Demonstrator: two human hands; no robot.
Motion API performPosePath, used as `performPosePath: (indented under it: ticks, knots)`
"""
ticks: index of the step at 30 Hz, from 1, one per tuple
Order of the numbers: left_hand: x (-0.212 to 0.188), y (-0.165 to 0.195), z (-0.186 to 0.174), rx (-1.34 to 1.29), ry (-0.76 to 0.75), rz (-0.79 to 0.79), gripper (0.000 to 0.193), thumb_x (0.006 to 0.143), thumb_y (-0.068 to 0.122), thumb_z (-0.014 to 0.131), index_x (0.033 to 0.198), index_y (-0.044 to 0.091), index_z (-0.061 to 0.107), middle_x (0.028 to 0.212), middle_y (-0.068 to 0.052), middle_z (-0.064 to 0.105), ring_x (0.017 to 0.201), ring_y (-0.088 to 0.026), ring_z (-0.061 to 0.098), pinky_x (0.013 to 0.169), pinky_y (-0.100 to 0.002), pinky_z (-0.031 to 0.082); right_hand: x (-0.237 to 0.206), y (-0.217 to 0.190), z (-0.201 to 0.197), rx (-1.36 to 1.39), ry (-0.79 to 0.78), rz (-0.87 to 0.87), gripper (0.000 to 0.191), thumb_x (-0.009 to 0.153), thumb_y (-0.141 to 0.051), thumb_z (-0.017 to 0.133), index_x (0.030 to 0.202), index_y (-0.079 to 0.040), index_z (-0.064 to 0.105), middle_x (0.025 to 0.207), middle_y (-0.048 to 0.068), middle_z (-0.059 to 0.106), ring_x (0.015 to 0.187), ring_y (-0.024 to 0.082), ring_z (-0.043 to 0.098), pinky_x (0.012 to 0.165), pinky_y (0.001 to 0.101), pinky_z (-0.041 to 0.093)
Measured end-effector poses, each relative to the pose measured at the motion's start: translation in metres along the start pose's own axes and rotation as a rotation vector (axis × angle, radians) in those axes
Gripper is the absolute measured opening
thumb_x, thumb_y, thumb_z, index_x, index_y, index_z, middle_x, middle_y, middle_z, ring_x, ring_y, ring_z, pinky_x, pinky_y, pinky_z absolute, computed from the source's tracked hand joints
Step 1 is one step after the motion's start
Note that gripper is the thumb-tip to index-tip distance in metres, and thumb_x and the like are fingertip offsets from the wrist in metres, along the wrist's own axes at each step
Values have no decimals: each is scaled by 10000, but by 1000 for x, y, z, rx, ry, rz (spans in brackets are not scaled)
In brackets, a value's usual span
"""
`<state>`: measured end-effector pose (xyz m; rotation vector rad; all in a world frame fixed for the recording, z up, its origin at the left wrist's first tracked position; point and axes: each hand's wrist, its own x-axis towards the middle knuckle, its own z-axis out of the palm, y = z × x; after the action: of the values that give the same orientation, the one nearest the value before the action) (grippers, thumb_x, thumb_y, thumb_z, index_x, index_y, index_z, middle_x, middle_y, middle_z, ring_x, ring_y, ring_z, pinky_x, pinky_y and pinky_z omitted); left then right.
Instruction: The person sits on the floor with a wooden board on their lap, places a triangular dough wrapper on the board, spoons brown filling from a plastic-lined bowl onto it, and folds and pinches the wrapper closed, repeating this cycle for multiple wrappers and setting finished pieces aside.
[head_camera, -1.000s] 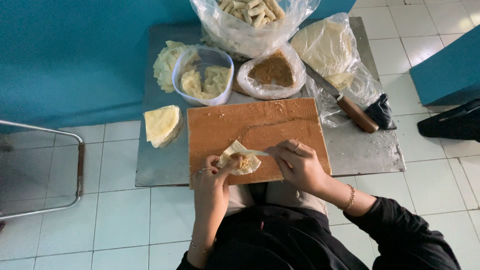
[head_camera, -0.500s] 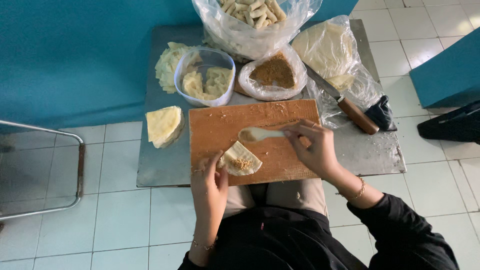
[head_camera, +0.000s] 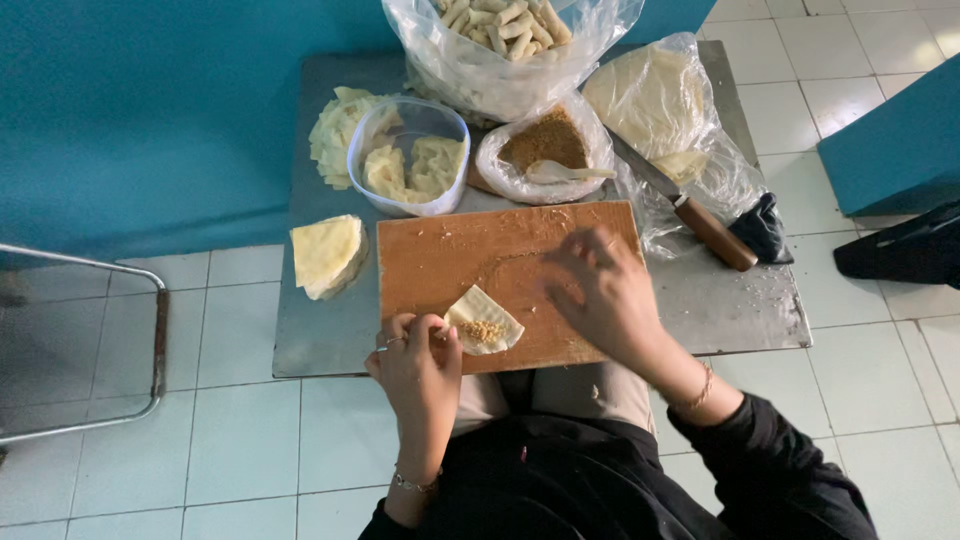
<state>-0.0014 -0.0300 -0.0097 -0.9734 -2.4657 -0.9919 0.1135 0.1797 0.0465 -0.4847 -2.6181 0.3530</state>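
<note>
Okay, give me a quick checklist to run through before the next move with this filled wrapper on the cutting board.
1. Wrapper lies on the cutting board: ok.
2. Filling sits in a small heap on the wrapper, none spilled beside it: ok.
3. Left hand pinches the wrapper's near left corner: ok.
4. Right hand is free, holding nothing, over the board: ok, though blurred.
5. Spoon rests in the bag of brown filling, off the board: ok.
6. Knife lies to the right, blade away from both hands: ok.
</note>
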Motion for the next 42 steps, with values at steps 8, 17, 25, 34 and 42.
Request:
performPosePath:
  ticks: [8, 17, 25, 34, 42]
  knots:
    - [1, 10, 2, -173, -117, -121, 111, 914, 135, 721, 979, 101, 637, 849, -44, 654, 812, -283, 624, 771, -426, 446, -35, -42, 32, 191, -117, 139, 247, 832, -328, 782, 945, -120, 711, 947, 40, 683, 882, 279, 701, 665, 404, 555]
    - [7, 22, 7, -236, -27, 128, 181, 905, 47, 707, 1082, 43, 670, 874, -105, 659, 895, -311, 632, 825, -440, 477, -41, -49, 48, 377, 46, 105, 242, 796, -57, 732, 1017, -82, 639, 870, 42, 727, 826, 245, 732, 746, 363, 568]
    - [4, 8, 5, -275, -65, 186, 248, 919, -3, 667, 1167, 15, 653, 961, -158, 672, 942, -343, 654, 826, -450, 501, -43, -51, 57, 636, 52, 184, 397, 877, -2, 724, 1228, 13, 539, 927, 76, 717, 837, 176, 770, 703, 279, 626]
    - [-10, 15, -8, -264, -135, -93, 314, 877, 22, 680, 1187, 63, 656, 876, -136, 666, 759, -320, 681, 644, -420, 523, -40, -50, 49, 537, -18, 94, 296, 860, 46, 658, 1129, -59, 722, 1089, 116, 651, 917, 238, 718, 785, 320, 601]
    - [-7, 22, -11, -194, -59, 0, 390, 867, -2, 665, 1251, 40, 613, 981, -179, 661, 868, -381, 661, 713, -460, 522, -18, -60, 43, 456, -172, -75, 470, 699, -185, 877, 1146, -108, 752, 1154, 162, 544, 970, 326, 587, 835, 405, 529]
